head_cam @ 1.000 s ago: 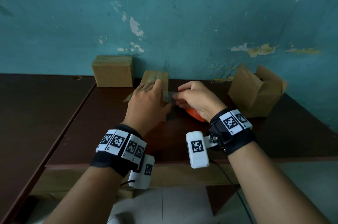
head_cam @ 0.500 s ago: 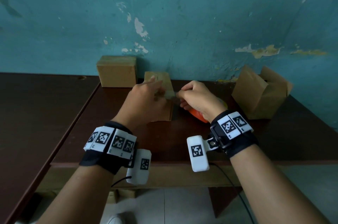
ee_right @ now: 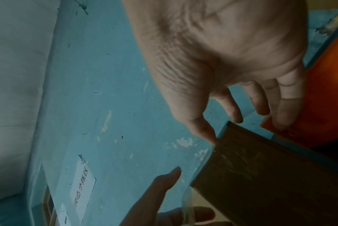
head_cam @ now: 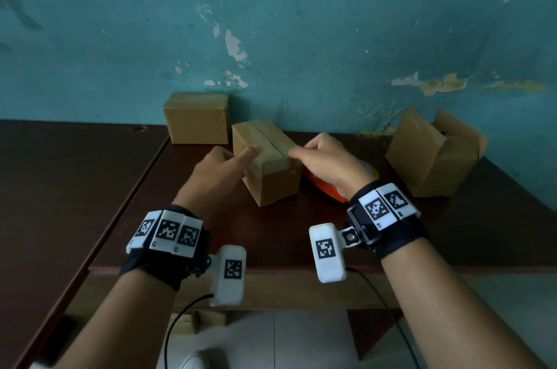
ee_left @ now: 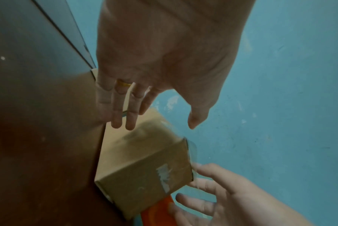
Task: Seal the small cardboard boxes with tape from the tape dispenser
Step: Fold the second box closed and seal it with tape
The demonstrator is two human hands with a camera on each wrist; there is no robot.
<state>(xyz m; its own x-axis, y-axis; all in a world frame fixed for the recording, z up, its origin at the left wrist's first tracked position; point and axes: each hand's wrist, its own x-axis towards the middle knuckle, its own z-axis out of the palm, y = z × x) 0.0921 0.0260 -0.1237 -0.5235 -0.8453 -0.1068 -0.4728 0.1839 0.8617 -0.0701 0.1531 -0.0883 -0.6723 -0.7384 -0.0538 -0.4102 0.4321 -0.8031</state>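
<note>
A small closed cardboard box (head_cam: 272,187) stands mid-table, its top seam running away from me. A clear tape strip (ee_left: 191,152) lies over it, and its end sticks out past the box's right top edge. My right hand (head_cam: 298,154) pinches that tape end at the edge, thumb on top and fingers on the side. My left hand (head_cam: 238,159) hovers at the box's left side, fingers straight and holding nothing. The orange tape dispenser (head_cam: 327,192) lies on the table under my right wrist, mostly hidden.
A second closed box (head_cam: 196,121) sits against the teal wall at the back left. At the right stands a box (head_cam: 434,154) with its flaps up. The dark table (head_cam: 271,236) ends at a front edge near my wrists, and a seam runs along its left.
My left hand has lifted off the box top and drawn back to the left with fingers straightened. The right hand stays at the box's right edge with the tape.
</note>
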